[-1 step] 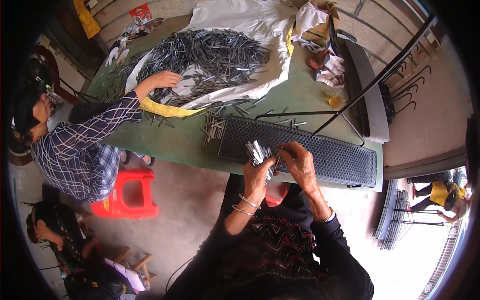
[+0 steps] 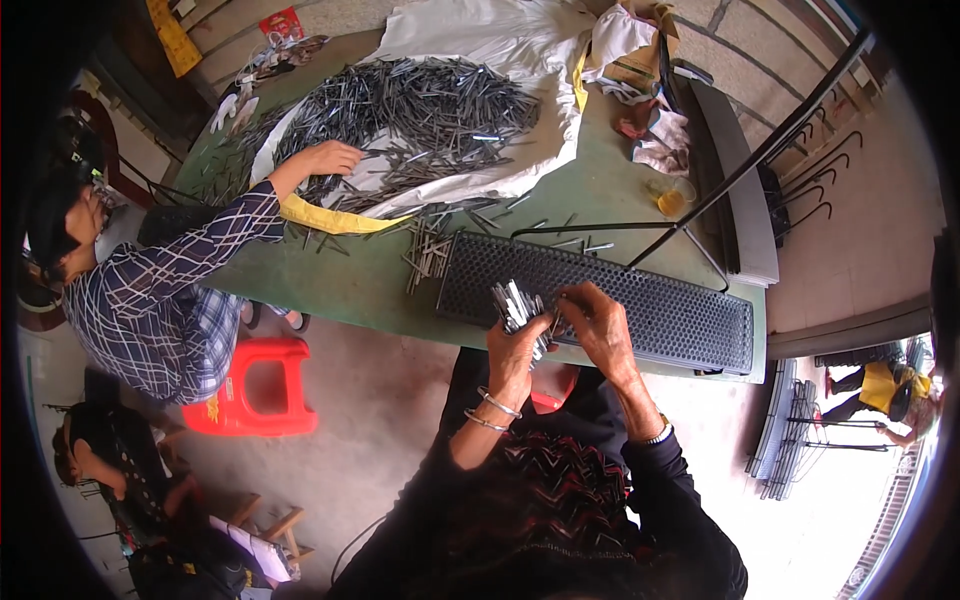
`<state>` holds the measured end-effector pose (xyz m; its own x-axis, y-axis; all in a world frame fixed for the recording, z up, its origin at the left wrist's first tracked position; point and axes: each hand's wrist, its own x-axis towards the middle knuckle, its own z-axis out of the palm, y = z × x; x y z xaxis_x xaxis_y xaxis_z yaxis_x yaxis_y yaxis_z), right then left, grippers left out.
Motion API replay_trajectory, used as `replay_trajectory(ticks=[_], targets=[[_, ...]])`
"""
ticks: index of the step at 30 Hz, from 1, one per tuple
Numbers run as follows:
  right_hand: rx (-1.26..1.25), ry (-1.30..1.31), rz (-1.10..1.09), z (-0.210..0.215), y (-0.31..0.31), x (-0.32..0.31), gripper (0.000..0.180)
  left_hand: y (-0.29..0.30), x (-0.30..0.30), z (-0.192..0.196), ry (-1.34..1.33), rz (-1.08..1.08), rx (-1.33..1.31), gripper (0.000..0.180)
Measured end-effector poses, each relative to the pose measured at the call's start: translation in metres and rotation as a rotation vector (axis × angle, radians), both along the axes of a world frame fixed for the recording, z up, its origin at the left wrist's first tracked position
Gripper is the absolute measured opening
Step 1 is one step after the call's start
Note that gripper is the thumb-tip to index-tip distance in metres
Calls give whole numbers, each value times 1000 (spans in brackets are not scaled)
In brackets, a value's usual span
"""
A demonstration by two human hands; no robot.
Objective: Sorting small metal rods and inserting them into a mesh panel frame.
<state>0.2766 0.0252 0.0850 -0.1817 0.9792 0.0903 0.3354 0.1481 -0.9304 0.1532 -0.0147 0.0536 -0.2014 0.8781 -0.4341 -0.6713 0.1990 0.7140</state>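
A bundle of short, slim metal rods (image 2: 512, 303) is gripped in my left hand (image 2: 515, 350), their ends fanning up past the thumb. My right hand (image 2: 598, 325) is closed in a pinch just right of the bundle; what its fingertips hold is too small to make out. Both hands are over the front edge of a long black perforated panel (image 2: 640, 305), which lies along the near side of the green table (image 2: 330, 285). A small loose pile of similar rods (image 2: 430, 252) lies left of the panel.
A large heap of dark rods (image 2: 420, 95) rests on a white sheet (image 2: 480, 25); a co-worker's hand (image 2: 333, 158) reaches into it. A long black bar (image 2: 740, 165) slants above the panel. A cup of amber liquid (image 2: 671, 203) stands at the right. A red stool (image 2: 300, 400) is on the floor.
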Motion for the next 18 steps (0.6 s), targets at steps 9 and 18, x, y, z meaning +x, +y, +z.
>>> replay_trajectory(ticks=[9, 18], targets=[[49, -154, 110, 14, 18, 8, 10, 3, -5, -3, -84, -1, -31, 16], [291, -209, -182, -9, 69, -9, 9, 1, -7, -5, -289, -112, -25, 19]])
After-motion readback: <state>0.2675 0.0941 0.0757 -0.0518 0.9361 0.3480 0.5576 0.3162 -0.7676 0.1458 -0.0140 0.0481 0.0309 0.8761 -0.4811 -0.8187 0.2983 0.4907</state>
